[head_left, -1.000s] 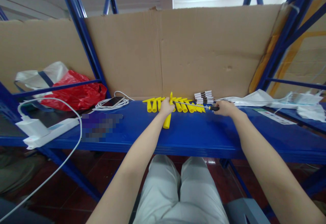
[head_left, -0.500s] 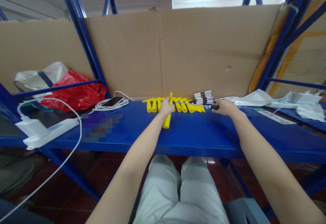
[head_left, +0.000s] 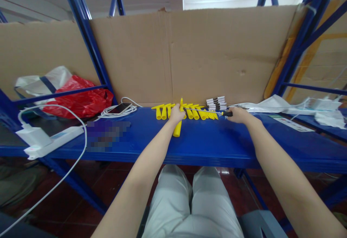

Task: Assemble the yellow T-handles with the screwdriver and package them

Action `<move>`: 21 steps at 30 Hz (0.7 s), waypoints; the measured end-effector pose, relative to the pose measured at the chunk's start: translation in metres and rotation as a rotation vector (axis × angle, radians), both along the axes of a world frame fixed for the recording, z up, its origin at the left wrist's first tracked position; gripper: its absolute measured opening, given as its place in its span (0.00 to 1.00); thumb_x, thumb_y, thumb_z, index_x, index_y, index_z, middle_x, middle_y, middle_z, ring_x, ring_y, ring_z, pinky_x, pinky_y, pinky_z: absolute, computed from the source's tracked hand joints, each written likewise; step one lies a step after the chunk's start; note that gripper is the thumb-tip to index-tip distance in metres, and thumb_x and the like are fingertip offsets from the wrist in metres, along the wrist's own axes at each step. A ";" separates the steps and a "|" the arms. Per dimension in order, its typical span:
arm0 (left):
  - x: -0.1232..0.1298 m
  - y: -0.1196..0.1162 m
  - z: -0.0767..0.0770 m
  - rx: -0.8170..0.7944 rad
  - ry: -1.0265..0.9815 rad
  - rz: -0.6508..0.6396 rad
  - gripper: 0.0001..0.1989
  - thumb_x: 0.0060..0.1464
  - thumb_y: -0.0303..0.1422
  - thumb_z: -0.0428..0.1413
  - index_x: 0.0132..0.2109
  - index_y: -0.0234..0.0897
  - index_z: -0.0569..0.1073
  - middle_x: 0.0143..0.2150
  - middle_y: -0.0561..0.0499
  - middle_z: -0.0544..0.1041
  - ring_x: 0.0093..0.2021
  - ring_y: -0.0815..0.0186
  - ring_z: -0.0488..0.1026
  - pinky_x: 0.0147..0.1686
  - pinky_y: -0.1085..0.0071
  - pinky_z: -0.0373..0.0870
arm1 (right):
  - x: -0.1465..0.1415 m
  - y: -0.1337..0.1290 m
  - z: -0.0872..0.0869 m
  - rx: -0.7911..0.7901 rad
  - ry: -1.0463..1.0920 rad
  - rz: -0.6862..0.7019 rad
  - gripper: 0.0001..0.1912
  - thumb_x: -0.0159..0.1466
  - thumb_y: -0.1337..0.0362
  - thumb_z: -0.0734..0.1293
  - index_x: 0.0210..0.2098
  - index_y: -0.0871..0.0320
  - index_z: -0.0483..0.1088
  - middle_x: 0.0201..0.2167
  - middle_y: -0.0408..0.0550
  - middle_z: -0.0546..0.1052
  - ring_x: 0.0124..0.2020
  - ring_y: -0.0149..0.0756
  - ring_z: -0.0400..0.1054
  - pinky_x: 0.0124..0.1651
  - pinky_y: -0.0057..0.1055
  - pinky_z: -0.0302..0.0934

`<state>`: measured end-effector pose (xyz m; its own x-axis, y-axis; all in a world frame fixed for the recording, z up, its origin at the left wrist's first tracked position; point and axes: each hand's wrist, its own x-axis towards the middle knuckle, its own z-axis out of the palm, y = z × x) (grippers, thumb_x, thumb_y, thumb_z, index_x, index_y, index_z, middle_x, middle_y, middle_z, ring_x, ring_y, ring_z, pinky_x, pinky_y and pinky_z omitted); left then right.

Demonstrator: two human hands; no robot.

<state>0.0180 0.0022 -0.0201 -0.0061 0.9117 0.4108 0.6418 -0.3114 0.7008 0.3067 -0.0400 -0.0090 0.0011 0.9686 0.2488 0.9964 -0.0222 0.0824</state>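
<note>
My left hand (head_left: 177,114) is closed around a yellow plastic piece (head_left: 177,130), with its thick round end pointing toward me and a narrow end sticking up past my fingers. My right hand (head_left: 238,115) grips the dark handle of a screwdriver (head_left: 206,111). Its thin metal shaft runs left toward the yellow piece; whether the tip touches it is too small to tell. Behind and beside my left hand lies a row of several similar yellow pieces (head_left: 195,114) on the blue shelf (head_left: 214,140). A small stack of white-and-dark strips (head_left: 216,103) sits just left of my right hand.
Cardboard (head_left: 211,50) stands upright along the back. To the left are a red plastic bag (head_left: 78,95), a phone (head_left: 120,108) with a coiled white cable (head_left: 108,113), and a power strip (head_left: 59,140). A printed sheet (head_left: 292,123) and white wrapping (head_left: 265,105) lie at right.
</note>
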 end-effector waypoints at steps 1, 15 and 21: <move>0.000 0.000 0.000 -0.002 0.001 0.000 0.11 0.48 0.20 0.54 0.40 0.33 0.72 0.42 0.43 0.79 0.42 0.61 0.77 0.40 0.71 0.71 | 0.000 -0.001 0.001 0.007 -0.007 -0.005 0.13 0.55 0.63 0.65 0.39 0.57 0.74 0.37 0.56 0.80 0.40 0.47 0.74 0.37 0.32 0.62; 0.000 0.001 -0.001 -0.013 0.020 -0.010 0.13 0.49 0.20 0.53 0.43 0.31 0.72 0.42 0.43 0.79 0.42 0.61 0.77 0.41 0.71 0.71 | -0.003 -0.005 0.003 -0.022 -0.012 0.010 0.15 0.53 0.62 0.66 0.39 0.59 0.74 0.35 0.56 0.80 0.38 0.46 0.73 0.35 0.32 0.61; 0.000 -0.004 0.003 -0.016 0.021 0.019 0.12 0.49 0.20 0.54 0.43 0.31 0.72 0.43 0.42 0.79 0.43 0.61 0.77 0.40 0.71 0.70 | -0.004 -0.002 0.001 -0.088 0.013 0.002 0.16 0.56 0.59 0.63 0.39 0.59 0.76 0.33 0.55 0.80 0.36 0.44 0.74 0.33 0.31 0.60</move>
<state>0.0179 -0.0014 -0.0175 -0.0153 0.9178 0.3967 0.6624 -0.2879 0.6917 0.3027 -0.0421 -0.0079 0.0019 0.9867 0.1626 0.9974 -0.0137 0.0713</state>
